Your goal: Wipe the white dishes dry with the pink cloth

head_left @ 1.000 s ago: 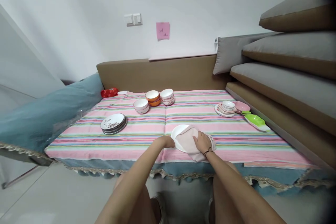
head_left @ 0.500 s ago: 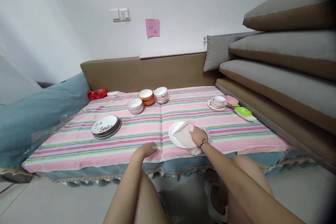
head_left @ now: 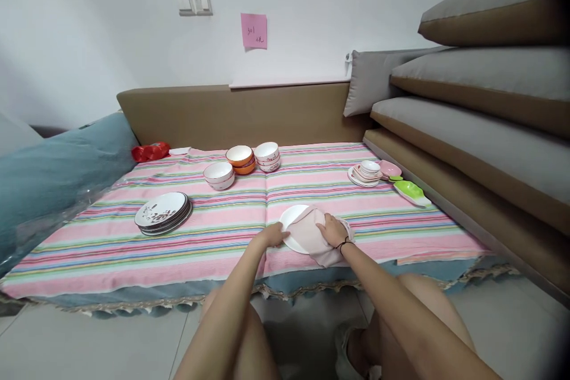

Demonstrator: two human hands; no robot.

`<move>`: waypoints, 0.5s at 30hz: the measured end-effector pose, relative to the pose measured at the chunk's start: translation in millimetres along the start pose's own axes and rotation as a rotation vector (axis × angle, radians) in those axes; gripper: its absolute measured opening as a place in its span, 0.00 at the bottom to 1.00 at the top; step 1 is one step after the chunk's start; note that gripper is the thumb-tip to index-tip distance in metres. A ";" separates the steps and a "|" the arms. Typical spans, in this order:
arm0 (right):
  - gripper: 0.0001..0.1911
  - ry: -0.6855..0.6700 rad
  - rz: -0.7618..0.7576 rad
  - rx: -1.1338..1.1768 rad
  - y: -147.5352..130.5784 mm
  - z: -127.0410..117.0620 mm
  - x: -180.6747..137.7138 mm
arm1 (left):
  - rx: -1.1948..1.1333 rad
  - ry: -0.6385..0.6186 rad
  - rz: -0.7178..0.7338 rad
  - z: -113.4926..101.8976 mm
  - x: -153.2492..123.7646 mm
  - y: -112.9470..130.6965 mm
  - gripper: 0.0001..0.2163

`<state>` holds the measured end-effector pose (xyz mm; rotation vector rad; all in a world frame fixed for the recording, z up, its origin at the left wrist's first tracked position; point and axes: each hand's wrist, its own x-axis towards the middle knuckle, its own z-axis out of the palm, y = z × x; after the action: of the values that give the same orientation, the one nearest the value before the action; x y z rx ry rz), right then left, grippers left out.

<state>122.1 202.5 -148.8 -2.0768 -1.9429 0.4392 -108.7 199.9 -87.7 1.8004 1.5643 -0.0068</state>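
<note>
A white plate (head_left: 291,221) lies near the front edge of the striped pink cloth (head_left: 222,231). A pale pink rag (head_left: 312,240) is draped over its right half. My right hand (head_left: 333,230) presses down on the rag, fingers curled on it. My left hand (head_left: 272,236) grips the plate's left rim.
A stack of patterned plates (head_left: 162,212) sits at the left. Bowls (head_left: 243,160) stand at the back centre. Small saucers, a pink dish (head_left: 371,172) and a green leaf dish (head_left: 412,192) are at the right. Sofa cushions (head_left: 481,107) rise on the right, a teal pillow (head_left: 48,172) on the left.
My left hand had dropped to the cloth's front edge and has come back to the plate's left rim. My right hand stays on the rag. The view has shifted slightly.
</note>
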 end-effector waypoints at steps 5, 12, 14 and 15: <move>0.26 -0.156 -0.041 0.140 21.5 -18.1 13.8 | -0.026 0.086 -0.122 17.2 22.7 9.9 0.17; 0.25 -0.220 -0.070 0.176 25.8 -31.3 15.9 | -0.052 0.145 -0.115 23.5 21.4 2.0 0.16; 0.27 -0.198 -0.048 0.152 22.0 -30.9 12.6 | -0.050 0.165 -0.106 22.2 18.6 -0.3 0.16; 0.28 -0.191 -0.037 0.136 19.4 -30.7 11.1 | -0.050 0.172 -0.102 21.4 17.1 -1.7 0.15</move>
<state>152.6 212.7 -128.6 -1.9738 -1.9893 0.7642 -96.2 203.4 -111.9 1.7184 1.7605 0.1408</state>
